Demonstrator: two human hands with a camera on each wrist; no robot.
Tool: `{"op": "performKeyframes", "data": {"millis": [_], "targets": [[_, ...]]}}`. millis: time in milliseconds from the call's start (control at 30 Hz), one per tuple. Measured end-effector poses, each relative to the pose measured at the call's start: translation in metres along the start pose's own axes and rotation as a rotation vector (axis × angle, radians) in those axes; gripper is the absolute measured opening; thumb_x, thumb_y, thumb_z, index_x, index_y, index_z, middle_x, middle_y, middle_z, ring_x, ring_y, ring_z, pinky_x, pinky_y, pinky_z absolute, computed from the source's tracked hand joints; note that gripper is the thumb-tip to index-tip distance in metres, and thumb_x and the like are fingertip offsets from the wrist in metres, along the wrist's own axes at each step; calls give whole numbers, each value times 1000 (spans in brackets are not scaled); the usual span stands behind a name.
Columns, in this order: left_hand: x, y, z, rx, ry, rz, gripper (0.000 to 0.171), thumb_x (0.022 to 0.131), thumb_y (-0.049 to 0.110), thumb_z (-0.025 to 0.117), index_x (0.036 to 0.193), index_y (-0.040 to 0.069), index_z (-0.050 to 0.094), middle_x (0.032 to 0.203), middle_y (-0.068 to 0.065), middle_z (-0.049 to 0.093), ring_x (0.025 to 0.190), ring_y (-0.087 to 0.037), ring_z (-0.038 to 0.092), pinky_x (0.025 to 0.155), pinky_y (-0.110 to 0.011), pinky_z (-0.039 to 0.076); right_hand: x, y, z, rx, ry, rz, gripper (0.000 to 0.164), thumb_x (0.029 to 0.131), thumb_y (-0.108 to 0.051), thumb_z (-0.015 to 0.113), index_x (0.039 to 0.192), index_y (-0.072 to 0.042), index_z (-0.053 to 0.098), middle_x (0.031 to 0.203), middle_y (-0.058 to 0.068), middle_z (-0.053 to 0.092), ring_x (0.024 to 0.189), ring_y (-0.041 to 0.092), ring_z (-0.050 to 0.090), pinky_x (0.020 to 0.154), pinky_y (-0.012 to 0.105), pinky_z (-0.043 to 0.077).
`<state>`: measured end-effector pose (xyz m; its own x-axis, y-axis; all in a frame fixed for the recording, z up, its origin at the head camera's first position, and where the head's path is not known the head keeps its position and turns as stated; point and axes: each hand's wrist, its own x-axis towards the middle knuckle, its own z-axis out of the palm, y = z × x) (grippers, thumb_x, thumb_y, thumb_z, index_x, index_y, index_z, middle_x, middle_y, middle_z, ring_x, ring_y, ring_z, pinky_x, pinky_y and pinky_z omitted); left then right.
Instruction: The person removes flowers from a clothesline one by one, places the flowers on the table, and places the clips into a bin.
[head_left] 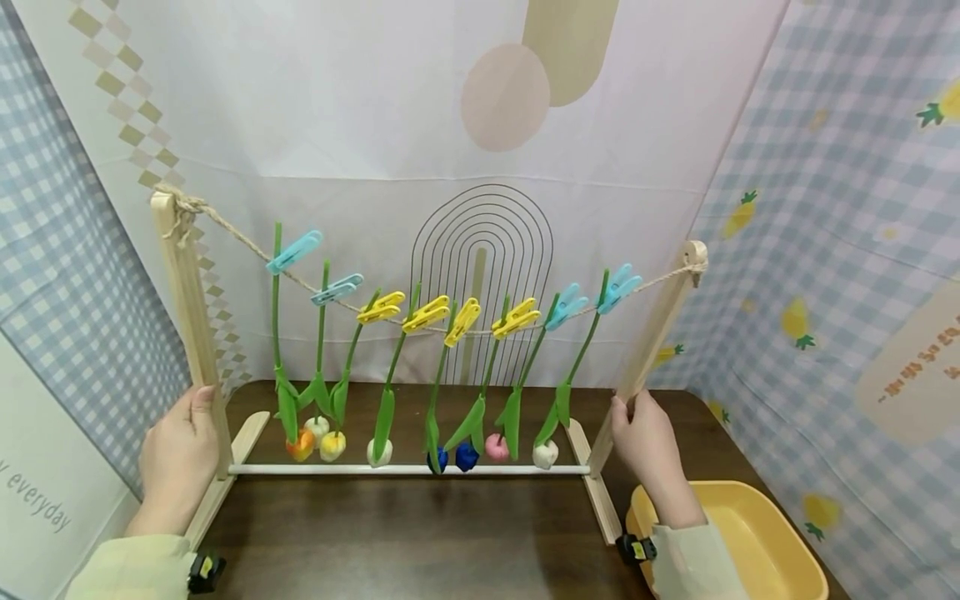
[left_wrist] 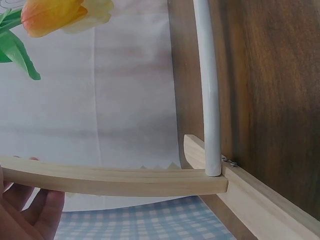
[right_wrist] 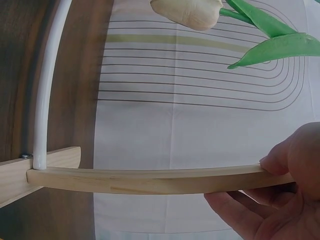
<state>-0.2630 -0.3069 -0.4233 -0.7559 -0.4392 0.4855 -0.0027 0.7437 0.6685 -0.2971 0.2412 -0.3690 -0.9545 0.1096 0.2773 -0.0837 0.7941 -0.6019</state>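
Note:
A wooden rack has a left post (head_left: 197, 308), a right post (head_left: 660, 321) and a white crossbar (head_left: 405, 470) low between them. My left hand (head_left: 180, 446) grips the left post at mid-height, thumb on the near side. On the other side my right hand (head_left: 648, 433) grips the right post, its fingers curled round the wood. A twine rope (head_left: 236, 235) sags between the post tops. Blue clothespins (head_left: 296, 252) and yellow clothespins (head_left: 427, 314) pinch several artificial tulips on it, blooms down, among them an orange tulip (head_left: 302, 445), a pink tulip (head_left: 497, 447) and a white tulip (head_left: 545, 454).
The rack's flat wooden feet (head_left: 602, 500) stand on a dark brown table (head_left: 405, 542). A yellow plastic basin (head_left: 757, 533) sits at the front right, beside my right forearm. Behind the table hangs a white patterned cloth (head_left: 337, 108), with checked cloth (head_left: 832, 167) at the sides.

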Motion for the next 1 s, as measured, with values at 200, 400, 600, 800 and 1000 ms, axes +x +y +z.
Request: {"op": "performKeyframes", "data": {"millis": [200,400,600,800,1000], "targets": [[1,1,-1,9,-2,4,49,107,36,30,123,0,59,110,-37,57,92,-62,51,65,-67,36,-2,-1,0,-6,0,9,36,103,-23,43,125,4,50,98,23,61,70,26,61,46,34,44],[0,3,-3,12,-14,-13,49,107,36,30,119,-1,59,110,-38,56,93,-63,50,65,-67,36,-3,-2,-1,-1,-1,-3,36,104,-23,42,127,4,49,101,24,61,76,29,63,47,34,45],[-1,2,-3,11,-18,-21,49,106,36,30,116,-2,59,111,-38,55,95,-63,49,67,-68,36,-4,-2,0,3,0,-8,36,104,-20,42,130,3,47,108,27,60,83,34,64,49,34,47],[-2,0,0,-1,-4,-22,46,106,36,33,99,-1,59,105,-38,57,95,-63,49,66,-69,35,-6,-1,0,-8,19,-9,33,103,-19,43,128,3,50,108,27,61,83,35,65,50,34,47],[-2,1,1,-10,28,10,44,106,34,34,76,5,47,84,-36,57,85,-63,51,60,-65,34,-8,-3,0,-17,32,-19,30,103,-19,44,123,3,51,103,25,61,81,35,65,51,35,48]]}}
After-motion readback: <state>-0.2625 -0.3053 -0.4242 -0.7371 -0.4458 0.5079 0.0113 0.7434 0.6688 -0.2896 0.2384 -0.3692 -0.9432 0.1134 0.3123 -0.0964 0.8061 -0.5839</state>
